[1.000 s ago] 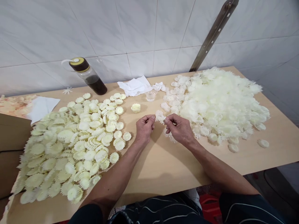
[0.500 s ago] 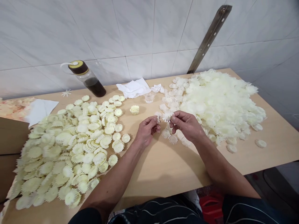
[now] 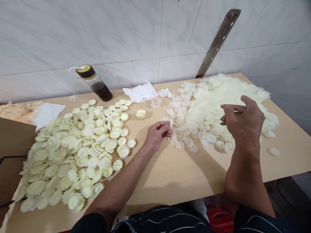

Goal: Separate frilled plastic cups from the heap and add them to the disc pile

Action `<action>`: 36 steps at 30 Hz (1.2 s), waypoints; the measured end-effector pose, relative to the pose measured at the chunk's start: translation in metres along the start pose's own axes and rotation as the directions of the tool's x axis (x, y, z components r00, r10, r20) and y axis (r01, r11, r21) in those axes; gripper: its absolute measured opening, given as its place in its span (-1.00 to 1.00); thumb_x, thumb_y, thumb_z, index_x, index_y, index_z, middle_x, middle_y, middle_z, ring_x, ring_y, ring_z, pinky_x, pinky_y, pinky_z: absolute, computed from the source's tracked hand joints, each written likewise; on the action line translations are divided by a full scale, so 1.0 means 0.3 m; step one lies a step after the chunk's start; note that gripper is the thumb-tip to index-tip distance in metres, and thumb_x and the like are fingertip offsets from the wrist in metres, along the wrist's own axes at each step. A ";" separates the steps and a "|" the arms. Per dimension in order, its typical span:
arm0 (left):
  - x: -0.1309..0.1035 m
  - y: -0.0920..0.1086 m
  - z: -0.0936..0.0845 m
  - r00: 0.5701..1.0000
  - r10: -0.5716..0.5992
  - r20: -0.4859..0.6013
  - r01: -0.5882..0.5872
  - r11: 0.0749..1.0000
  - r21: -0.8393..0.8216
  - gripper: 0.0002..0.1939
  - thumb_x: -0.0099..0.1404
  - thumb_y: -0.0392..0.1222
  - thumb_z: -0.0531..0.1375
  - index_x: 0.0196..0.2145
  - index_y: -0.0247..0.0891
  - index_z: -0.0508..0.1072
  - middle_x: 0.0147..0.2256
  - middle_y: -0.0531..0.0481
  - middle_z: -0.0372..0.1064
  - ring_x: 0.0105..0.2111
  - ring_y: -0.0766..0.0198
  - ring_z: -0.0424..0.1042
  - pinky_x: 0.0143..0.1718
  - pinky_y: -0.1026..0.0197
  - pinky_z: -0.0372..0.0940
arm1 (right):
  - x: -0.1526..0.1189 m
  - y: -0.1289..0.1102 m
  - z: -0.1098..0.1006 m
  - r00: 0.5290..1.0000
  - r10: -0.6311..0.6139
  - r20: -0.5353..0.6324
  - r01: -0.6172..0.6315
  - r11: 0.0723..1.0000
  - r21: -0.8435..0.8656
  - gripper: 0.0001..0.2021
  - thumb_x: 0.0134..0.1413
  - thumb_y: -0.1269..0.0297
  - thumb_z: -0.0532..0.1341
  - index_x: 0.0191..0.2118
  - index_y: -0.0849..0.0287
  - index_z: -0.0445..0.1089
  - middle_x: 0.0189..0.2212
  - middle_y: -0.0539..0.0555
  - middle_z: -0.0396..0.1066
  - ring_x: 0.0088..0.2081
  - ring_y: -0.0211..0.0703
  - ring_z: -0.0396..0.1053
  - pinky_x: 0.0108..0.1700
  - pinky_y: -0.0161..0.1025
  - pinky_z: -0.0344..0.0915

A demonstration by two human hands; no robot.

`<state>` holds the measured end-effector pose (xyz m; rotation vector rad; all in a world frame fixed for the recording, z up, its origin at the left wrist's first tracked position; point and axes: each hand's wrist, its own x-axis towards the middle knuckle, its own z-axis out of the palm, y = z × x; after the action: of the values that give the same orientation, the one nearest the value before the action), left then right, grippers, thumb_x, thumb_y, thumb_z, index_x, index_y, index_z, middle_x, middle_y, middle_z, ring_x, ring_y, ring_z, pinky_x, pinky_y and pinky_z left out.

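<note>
My left hand [image 3: 158, 134] is closed in a pinch near the middle of the table, its thumb against the fingers. At its fingertips shows the edge of a thin white flower-shaped petal piece [image 3: 171, 122], mostly hidden by the fingers. My right hand [image 3: 244, 121] hangs over the large heap of pale petal pieces [image 3: 211, 97] on the right, fingers bent and apart, with nothing visible between them. Flat translucent petal pieces [image 3: 179, 145] lie loose between the hands. Left of my left hand stands a short stack of toothed yellowish pieces [image 3: 140, 114].
A broad pile of toothed cream discs [image 3: 92, 142] covers the table's left side. Along the wall are a dark-filled bottle [image 3: 100, 89], white tissue [image 3: 141, 92] and a small clear cup [image 3: 155, 102]. A slotted metal bar [image 3: 217, 45] leans there. A cardboard box [image 3: 17, 142] borders the left.
My right hand has left the side of my left hand and moved right, over the heap, fingers opened. The white flower piece at its fingertips no longer shows there. My left hand stays nearly in place.
</note>
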<state>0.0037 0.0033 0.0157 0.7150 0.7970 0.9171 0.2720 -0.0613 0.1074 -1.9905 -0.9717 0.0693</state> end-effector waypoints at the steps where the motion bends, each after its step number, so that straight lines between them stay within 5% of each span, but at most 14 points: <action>1: -0.002 -0.020 0.020 1.000 0.016 0.023 -0.017 0.997 0.073 -0.61 0.14 -0.06 0.54 -0.17 -0.34 0.64 -0.45 -0.05 0.53 -0.45 0.25 0.55 -0.36 0.20 0.49 | -0.001 -0.001 -0.001 1.000 -0.006 0.002 0.006 1.000 0.000 -0.25 0.20 0.25 0.35 0.46 0.36 0.26 -0.09 0.23 0.70 -0.53 -0.19 0.50 -0.52 -0.23 0.56; 4: -0.017 -0.079 0.093 0.972 0.134 0.191 -0.198 0.906 0.373 -0.68 0.31 -0.18 0.36 0.00 -0.30 0.66 -0.19 -0.17 0.64 -0.43 0.20 0.58 -0.27 0.05 0.57 | -0.021 -0.011 0.020 0.997 -0.046 0.063 0.042 0.997 0.064 -0.40 0.24 0.19 0.35 0.36 0.25 0.40 -0.11 0.22 0.70 -0.53 -0.18 0.49 -0.47 -0.17 0.58; 7: -0.030 -0.101 0.149 0.797 0.340 0.500 -0.591 0.613 0.524 -0.56 0.37 -0.33 0.22 0.17 -0.24 0.61 0.19 -0.26 0.54 0.13 -0.04 0.59 0.21 -0.09 0.47 | -0.044 -0.012 0.051 0.988 -0.077 0.134 0.054 0.985 0.164 -0.48 0.26 0.11 0.35 0.28 0.17 0.47 -0.12 0.20 0.70 -0.52 -0.17 0.49 -0.46 -0.15 0.58; 9: -0.030 -0.085 0.159 0.755 0.415 0.507 -0.655 0.481 0.583 -0.56 0.42 -0.32 0.16 0.19 -0.27 0.60 0.20 -0.30 0.52 0.19 -0.08 0.54 0.27 -0.12 0.43 | -0.055 -0.009 0.066 0.982 -0.121 0.146 0.089 0.973 0.212 -0.51 0.28 0.08 0.35 0.24 0.15 0.49 -0.13 0.20 0.69 -0.51 -0.18 0.48 -0.47 -0.17 0.57; 16: -0.025 0.013 0.015 0.783 0.488 0.386 -0.576 0.335 0.746 -0.64 0.54 -0.16 0.15 0.18 -0.19 0.58 0.14 -0.31 0.51 0.13 -0.02 0.53 0.24 -0.11 0.42 | -0.076 -0.012 0.084 0.967 -0.180 0.182 0.135 0.962 0.237 -0.59 0.29 0.04 0.35 0.13 0.14 0.58 -0.18 0.17 0.69 -0.50 -0.21 0.49 -0.46 -0.22 0.55; 21: -0.055 -0.012 -0.053 0.819 0.302 0.487 -0.536 0.101 0.838 -0.17 0.37 0.22 0.35 0.42 -0.29 0.33 0.42 -0.47 0.22 0.48 -0.36 0.12 0.45 -0.39 0.09 | -0.083 -0.032 0.080 0.967 -0.163 0.194 0.116 0.966 0.233 -0.65 0.29 0.09 0.33 0.09 0.11 0.61 -0.18 0.16 0.69 -0.48 -0.19 0.51 -0.42 -0.20 0.55; 27: -0.013 -0.076 0.058 0.790 0.197 0.580 -0.605 0.106 0.789 -0.33 0.39 -0.10 0.35 0.39 -0.24 0.35 0.37 -0.39 0.33 0.45 -0.28 0.21 0.46 -0.40 0.03 | -0.112 -0.046 0.118 0.937 -0.209 0.280 0.137 0.957 0.255 -0.64 0.30 0.06 0.33 0.09 0.12 0.62 -0.18 0.15 0.69 -0.49 -0.20 0.48 -0.45 -0.21 0.53; 31: 0.010 -0.047 0.061 0.763 0.389 0.516 -0.627 0.252 0.737 -0.51 0.45 -0.01 0.30 0.26 -0.23 0.51 0.30 -0.39 0.40 0.33 -0.18 0.38 0.39 -0.24 0.25 | -0.128 -0.061 0.158 0.893 -0.259 0.369 0.170 0.951 0.257 -0.64 0.32 0.02 0.33 0.09 0.09 0.62 -0.21 0.13 0.69 -0.47 -0.17 0.51 -0.40 -0.18 0.54; 36: -0.002 0.068 -0.032 0.713 0.626 0.316 -0.599 0.309 0.739 -0.69 0.55 -0.09 0.17 0.09 -0.19 0.63 0.09 -0.30 0.54 0.15 -0.03 0.52 0.31 -0.09 0.36 | -0.147 -0.110 0.229 0.814 -0.337 0.474 0.249 0.939 0.239 -0.68 0.32 0.08 0.30 0.05 0.08 0.64 -0.25 0.13 0.70 -0.41 -0.06 0.58 -0.30 -0.11 0.55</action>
<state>-0.0128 0.0132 0.0273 1.9627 0.9884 1.2440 0.1943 -0.0327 0.0772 -1.6695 -1.5525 0.5128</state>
